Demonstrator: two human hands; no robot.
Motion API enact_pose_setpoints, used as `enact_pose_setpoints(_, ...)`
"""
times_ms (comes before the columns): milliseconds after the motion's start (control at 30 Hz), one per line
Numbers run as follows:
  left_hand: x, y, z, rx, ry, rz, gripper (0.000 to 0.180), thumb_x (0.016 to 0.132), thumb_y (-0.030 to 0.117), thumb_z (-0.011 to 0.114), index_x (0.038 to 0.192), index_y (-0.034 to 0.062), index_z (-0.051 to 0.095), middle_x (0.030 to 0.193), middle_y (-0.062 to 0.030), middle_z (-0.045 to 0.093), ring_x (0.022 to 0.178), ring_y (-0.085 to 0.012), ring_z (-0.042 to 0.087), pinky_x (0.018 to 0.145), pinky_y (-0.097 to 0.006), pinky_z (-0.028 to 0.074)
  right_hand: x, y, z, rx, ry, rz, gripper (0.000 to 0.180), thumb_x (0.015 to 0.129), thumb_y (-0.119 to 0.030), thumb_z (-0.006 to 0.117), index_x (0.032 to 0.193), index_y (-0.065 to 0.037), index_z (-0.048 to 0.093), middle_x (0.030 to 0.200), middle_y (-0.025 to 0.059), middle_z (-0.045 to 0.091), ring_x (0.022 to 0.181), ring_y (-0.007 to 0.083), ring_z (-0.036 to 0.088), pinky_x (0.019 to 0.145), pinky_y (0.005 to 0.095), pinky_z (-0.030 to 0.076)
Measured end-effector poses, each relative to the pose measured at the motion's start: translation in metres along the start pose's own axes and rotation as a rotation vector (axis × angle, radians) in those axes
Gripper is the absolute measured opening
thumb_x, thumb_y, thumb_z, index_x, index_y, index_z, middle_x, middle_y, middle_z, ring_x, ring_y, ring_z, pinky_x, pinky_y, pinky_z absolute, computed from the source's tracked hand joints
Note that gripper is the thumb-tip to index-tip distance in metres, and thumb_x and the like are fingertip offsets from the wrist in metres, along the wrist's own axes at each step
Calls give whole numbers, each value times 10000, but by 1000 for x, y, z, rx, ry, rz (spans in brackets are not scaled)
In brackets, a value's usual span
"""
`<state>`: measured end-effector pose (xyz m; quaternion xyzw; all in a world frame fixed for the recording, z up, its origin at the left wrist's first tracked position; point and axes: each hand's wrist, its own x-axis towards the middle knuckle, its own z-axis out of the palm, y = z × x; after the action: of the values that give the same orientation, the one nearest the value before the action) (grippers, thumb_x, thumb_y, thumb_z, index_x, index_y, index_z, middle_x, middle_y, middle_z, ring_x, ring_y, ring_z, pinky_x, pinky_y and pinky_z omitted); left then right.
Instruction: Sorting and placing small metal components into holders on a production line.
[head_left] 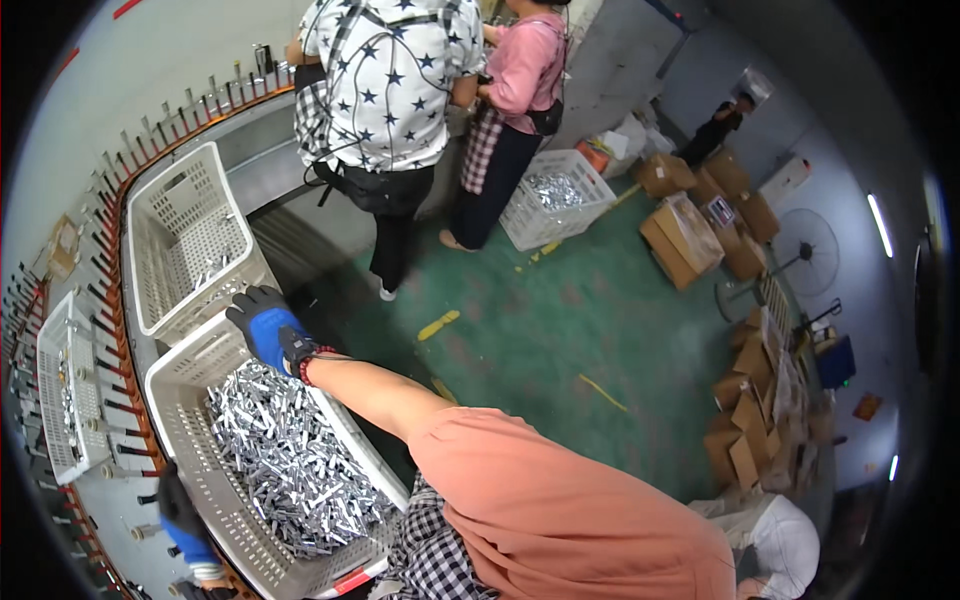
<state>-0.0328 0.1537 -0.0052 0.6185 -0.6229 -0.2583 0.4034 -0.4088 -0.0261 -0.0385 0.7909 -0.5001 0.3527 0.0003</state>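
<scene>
Pieces of shiny metal [295,455] lie heaped in the near off-white basket [187,430] in the head view, so I judge that its loading is largely done. The far basket [155,245] has only a small pile at one end, and much of its room is left to fill. The right hand [268,332], in a blue-and-black glove, is at the rims where these two baskets meet; its fingers look bent, but I cannot tell how firmly they grip. The left hand [185,518] is just beside the near basket's outer left wall, and its fingers cannot be judged. I count four baskets: these two, one narrow basket [88,455] at the left and one floor basket [525,225]. Two gloved hands are visible; the pieces are too many for counting
</scene>
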Motion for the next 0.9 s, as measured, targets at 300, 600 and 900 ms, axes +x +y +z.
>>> enact_pose_setpoints(300, 1, -69, -107, -192, 344, -96, 517, 1124, 311, 453, 1508, -25, 536, 1507, -188, 580, 1405, -292, 548, 1199, -407, 406, 0, -2, -1, -15, 61, -31, 448, 732, -110, 690, 1178, -73, 723, 1249, 175, 664, 1188, 365, 594, 1028, 486, 458)
enact_pose_setpoints(600, 13, -19, -84, -49, 248, -131, 473, 1127, 277, 470, 1465, -35, 580, 1438, -181, 638, 1336, -284, 601, 1166, -396, 427, 2, 8, -15, -27, 65, -28, 438, 727, -115, 700, 1163, -80, 726, 1255, 169, 664, 1180, 361, 598, 1025, 481, 458)
enact_pose_setpoints(900, -4, -28, -74, 184, 224, -126, 381, 1086, 111, 512, 1435, -5, 614, 1409, -158, 668, 1277, -241, 619, 1126, -372, 465, -3, 38, 19, 472, -37, 167, 313, 1004, -118, 473, 1244, -77, 670, 1268, 184, 678, 1186, 344, 643, 1050, 435, 506)
